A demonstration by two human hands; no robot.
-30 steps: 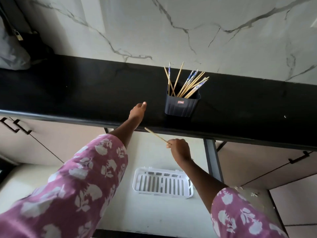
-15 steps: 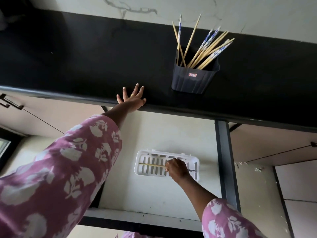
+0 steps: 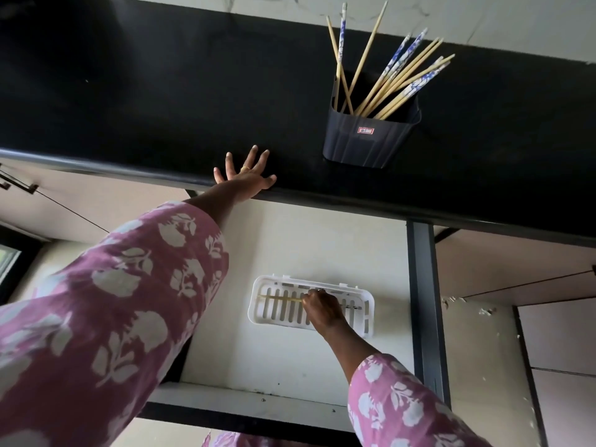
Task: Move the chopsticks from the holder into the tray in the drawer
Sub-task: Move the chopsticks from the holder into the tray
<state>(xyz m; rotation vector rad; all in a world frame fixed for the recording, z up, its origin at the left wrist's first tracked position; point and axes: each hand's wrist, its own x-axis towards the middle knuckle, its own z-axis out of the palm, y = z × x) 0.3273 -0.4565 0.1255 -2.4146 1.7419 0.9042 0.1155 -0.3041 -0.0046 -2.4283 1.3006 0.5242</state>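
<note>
Chopstick in hand: a single pale wooden chopstick (image 3: 280,298) lies lengthways across the slats of the white tray (image 3: 367,317), near the tray's far long edge; its right part is hidden under the hand.
Right hand: the right hand (image 3: 322,309) is curled down over the tray with its fingertips closed on that chopstick, about mid-length.
Left hand: the left hand (image 3: 246,175) is spread flat and empty, pressed on the front edge of the black table (image 3: 161,91).
Remaining chopsticks: a loose bundle of chopsticks (image 3: 387,79), some plain wood, some with blue-patterned tops, stands leaning in the dark holder (image 3: 367,140) near the table's front edge, right of the left hand.
Drawer: the drawer (image 3: 290,246) is open below the table edge; the tray sits on its pale floor, toward the right side.
Handling: these look light, stiff and thin, likely to roll or slip through the slats if dropped crosswise. A pinch near the middle, or on the thicker upper ends that stick out of the holder, seems the surest hold.
</note>
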